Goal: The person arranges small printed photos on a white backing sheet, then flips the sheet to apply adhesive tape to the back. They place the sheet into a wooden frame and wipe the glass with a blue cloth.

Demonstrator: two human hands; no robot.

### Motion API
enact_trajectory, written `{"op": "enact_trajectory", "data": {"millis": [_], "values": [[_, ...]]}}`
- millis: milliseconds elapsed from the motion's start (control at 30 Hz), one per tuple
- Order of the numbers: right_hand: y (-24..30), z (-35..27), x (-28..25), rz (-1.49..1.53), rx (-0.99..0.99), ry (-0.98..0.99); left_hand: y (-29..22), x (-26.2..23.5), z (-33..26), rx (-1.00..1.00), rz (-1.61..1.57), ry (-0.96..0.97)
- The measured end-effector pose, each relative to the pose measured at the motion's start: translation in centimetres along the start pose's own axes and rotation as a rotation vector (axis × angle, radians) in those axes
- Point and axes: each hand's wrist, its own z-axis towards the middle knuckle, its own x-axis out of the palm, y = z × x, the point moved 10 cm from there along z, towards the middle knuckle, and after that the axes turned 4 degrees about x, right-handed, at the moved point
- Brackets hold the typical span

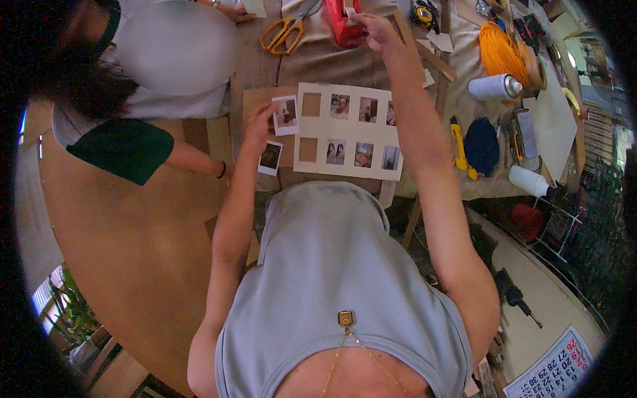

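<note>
Left hand (257,127) pinches photo (286,116); right hand (381,32) at red tape dispenser (344,34) (finger grip: cannot tell). Seemingly taping; next likely needs clean tear.

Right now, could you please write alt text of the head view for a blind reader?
A person's left hand holds a small photo at the left edge of a white card, whose two leftmost windows lack photos; the right hand is at a red tape dispenser.
</note>
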Motion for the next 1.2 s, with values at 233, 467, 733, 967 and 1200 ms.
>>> {"op": "enact_trajectory", "data": {"millis": [233, 467, 733, 967, 1200], "values": [[-2.1, -3.2, 0.2, 0.070, -0.192, -0.002, 0.8, -1.0, 0.0, -0.029, -0.074, 0.029], [1.3, -3.6, -1.0, -1.460, -0.570, -0.179, -0.1, -0.3, -0.4, 0.011, -0.059, 0.030], [-4.8, -14.2, 4.7, -1.438, -0.473, -0.013, 1.2, -2.7, 0.1, 0.014, -0.128, -0.094], [-6.3, -13.5, 4.2, -1.147, -0.240, 0.138, -1.1, -2.7, -0.6, 0.088, -0.094, -0.099], [-5.0, -15.2, 4.6, -1.338, -0.552, 0.148, -1.7, -1.7, 0.2, 0.069, -0.075, -0.111]]}}
